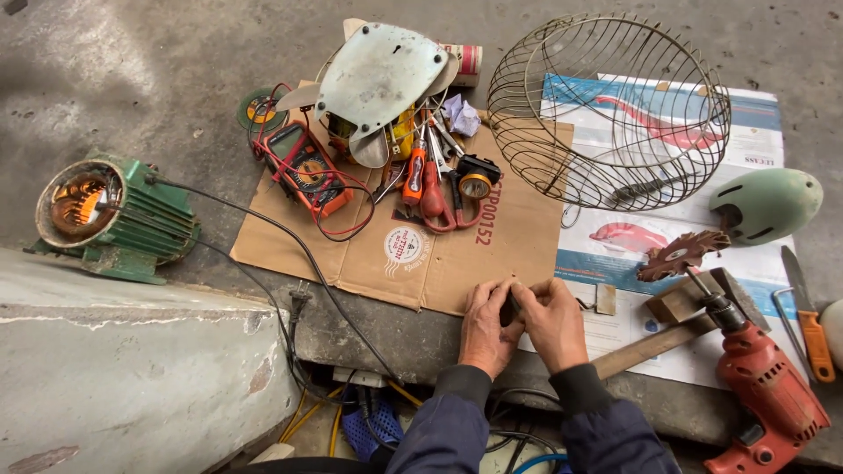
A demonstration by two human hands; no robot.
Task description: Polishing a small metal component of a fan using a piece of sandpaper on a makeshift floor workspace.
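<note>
**Both hands closed on a small dark part**

From the head camera, we see our left hand [486,326] and right hand [552,321] pressed together at the near edge of the cardboard sheet [421,254], fingers curled shut around a small dark part [509,307] held between them; we cannot tell what it is. Just right lie a wooden-handled hammer [667,329] and a red electric drill [773,391]. Beyond sit a multimeter [307,167], a wire fan guard [610,110] and, far left, a green motor [114,215].

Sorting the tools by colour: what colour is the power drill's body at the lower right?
Red, with a dark chuck; the power drill shows clearly in the head view.
</note>
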